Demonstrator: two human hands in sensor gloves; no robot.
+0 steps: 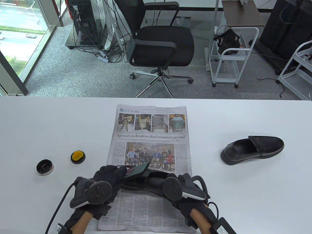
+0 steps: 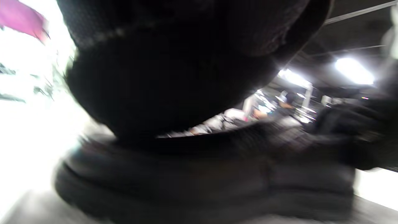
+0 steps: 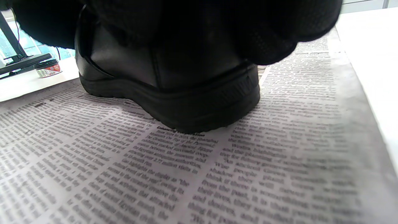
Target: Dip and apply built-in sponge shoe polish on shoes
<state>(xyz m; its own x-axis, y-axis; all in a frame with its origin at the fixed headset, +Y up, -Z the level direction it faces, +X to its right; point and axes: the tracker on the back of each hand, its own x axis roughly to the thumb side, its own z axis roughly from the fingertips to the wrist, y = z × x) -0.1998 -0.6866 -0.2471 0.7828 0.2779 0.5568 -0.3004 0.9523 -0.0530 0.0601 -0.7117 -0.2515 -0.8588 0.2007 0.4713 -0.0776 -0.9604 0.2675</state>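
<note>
A black shoe (image 1: 152, 179) stands on the newspaper (image 1: 148, 136) near the front edge, held between both hands. My left hand (image 1: 114, 174) grips its left end, where a dark green inner part (image 1: 137, 168) shows. My right hand (image 1: 177, 180) holds the right end. In the right wrist view the gloved fingers (image 3: 273, 34) drape over the heel of the shoe (image 3: 174, 93), whose sole rests on the newspaper (image 3: 217, 174). The left wrist view is blurred, showing only the glove (image 2: 174, 77) above the shoe (image 2: 202, 180). The open polish tin (image 1: 45, 167) and its lid with a yellow sponge (image 1: 78, 157) sit to the left.
A second black shoe (image 1: 252, 150) lies on the white table (image 1: 243, 195) at the right, apart from the newspaper. The polish tin (image 3: 48, 69) also shows at the far left of the right wrist view. An office chair (image 1: 160, 46) and white carts (image 1: 229, 56) stand beyond the table.
</note>
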